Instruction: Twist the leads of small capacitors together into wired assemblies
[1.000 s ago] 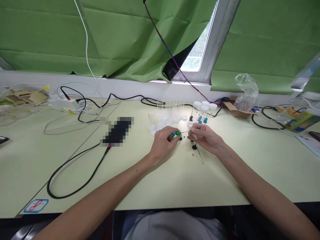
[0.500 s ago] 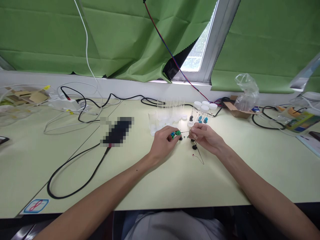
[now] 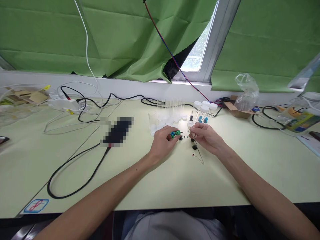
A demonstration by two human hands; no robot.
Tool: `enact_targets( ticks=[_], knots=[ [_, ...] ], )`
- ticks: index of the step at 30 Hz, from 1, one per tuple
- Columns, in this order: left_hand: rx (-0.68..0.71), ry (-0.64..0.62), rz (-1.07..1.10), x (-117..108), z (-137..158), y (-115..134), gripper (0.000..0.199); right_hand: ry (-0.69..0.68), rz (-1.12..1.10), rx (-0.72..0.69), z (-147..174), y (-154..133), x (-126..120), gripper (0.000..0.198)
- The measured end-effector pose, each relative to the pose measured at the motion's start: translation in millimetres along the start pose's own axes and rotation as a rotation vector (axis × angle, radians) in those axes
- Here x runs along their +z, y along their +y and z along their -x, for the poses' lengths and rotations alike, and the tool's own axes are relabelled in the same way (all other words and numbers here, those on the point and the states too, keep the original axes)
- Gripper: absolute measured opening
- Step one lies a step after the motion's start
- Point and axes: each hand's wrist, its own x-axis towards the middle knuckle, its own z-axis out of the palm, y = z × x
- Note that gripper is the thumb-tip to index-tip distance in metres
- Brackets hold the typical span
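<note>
Between the fingertips of my left hand (image 3: 163, 141) is a small green and blue piece (image 3: 177, 132), with a thin dark rod (image 3: 185, 131) running from it toward the right. My right hand (image 3: 205, 136) is closed in a pinch at the rod's far end; what exactly its fingertips grip is too small to make out. Just below the hands lie small black round-based parts, one of them a black piece (image 3: 194, 147) by the right fingers. A thin bent wire (image 3: 199, 160) with a small red tip rests nearer to me.
Behind my hands stand clear tubes (image 3: 152, 121) and several white-capped vials (image 3: 204, 109) holding blue and black parts. To the left lies a blurred dark device (image 3: 117, 131) with a black cable (image 3: 50, 176). A cardboard box (image 3: 238, 110) with a plastic bag sits back right.
Both hands stay almost in place. The right fingertips have shifted very slightly around the rod's end.
</note>
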Motion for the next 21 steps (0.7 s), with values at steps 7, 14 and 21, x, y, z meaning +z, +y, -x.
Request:
enact_targets(
  ticks=[7, 14, 21],
  knots=[
    [-0.18, 0.003, 0.102, -2.0, -2.6, 3.2, 0.011, 0.002, -0.01, -0.01, 1.4, -2.4, 1.2, 0.032],
    [-0.38, 0.007, 0.259, -6.0, -6.4, 4.2, 0.021, 0.098, 0.214, 0.002, 2.6, -1.7, 4.1, 0.04],
    [-0.357, 0.016, 0.252, -5.5, -5.4, 3.2, 0.021, -0.234, 0.975, -0.081, 8.1, -14.8, -5.8, 0.018]
  ],
)
